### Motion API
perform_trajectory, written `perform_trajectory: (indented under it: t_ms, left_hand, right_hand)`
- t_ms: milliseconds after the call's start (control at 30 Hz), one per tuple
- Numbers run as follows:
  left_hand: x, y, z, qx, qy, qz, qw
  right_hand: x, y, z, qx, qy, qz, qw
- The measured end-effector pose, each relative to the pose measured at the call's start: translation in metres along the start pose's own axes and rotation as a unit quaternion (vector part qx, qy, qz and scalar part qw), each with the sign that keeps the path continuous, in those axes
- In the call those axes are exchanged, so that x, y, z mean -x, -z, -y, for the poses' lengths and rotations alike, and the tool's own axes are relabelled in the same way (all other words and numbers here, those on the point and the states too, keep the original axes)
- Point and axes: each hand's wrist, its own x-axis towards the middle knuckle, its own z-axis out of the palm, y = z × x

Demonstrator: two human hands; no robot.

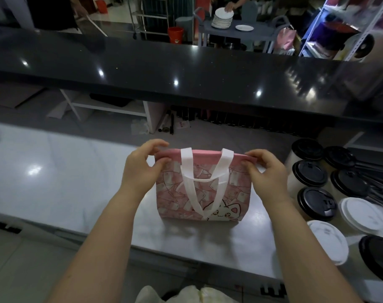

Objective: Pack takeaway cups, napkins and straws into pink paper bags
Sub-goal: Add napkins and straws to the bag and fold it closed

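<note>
Here your left hand (140, 169) pinches the left top corner of the bag (202, 189), which stands upright mid-counter (55, 171); your right hand (266, 171) pinches the right corner the same way. The bag looks light, soft and floppy, so keep hold at the rim corners and spread them. The lidded cups (310, 176), just right of it, likely need a steady, upright grip.
</note>
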Motion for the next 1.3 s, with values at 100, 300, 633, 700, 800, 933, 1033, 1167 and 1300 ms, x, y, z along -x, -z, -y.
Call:
perform_trajectory:
  t_ms: [100, 300, 633, 700, 800, 933, 1033, 1167, 1300]
  left_hand:
    - [0.001, -0.003, -0.002, -0.026, -0.014, -0.019, 0.999]
    - [-0.004, 0.013, -0.016, 0.023, 0.032, 0.043, 0.998]
    - [-0.010, -0.047, -0.060, -0.273, -0.155, 0.095, 0.945]
    - [-0.005, -0.054, -0.059, -0.250, -0.175, 0.063, 0.950]
    - [-0.001, -0.057, -0.055, -0.236, -0.194, 0.013, 0.952]
    - [0.001, -0.045, -0.045, -0.233, -0.200, 0.028, 0.951]
    - [-0.002, -0.031, -0.037, -0.227, -0.167, 0.023, 0.959]
    - [-0.004, -0.033, -0.038, -0.225, -0.136, 0.019, 0.965]
    - [-0.009, -0.030, -0.036, -0.220, -0.107, 0.025, 0.969]
  right_hand:
    - [-0.001, -0.001, 0.002, 0.037, -0.002, -0.009, 0.999]
    - [-0.013, 0.012, 0.018, 0.034, -0.034, 0.035, 0.998]
    - [-0.012, -0.034, 0.044, 0.335, 0.135, 0.165, 0.918]
    - [-0.009, -0.039, 0.041, 0.323, 0.160, 0.118, 0.925]
    - [-0.007, -0.041, 0.039, 0.308, 0.187, 0.101, 0.927]
    - [-0.009, -0.026, 0.034, 0.281, 0.216, 0.108, 0.929]
    - [-0.013, -0.009, 0.027, 0.274, 0.176, 0.106, 0.940]
    - [-0.016, -0.013, 0.024, 0.284, 0.180, 0.081, 0.938]
    - [-0.017, -0.017, 0.021, 0.271, 0.176, 0.071, 0.944]
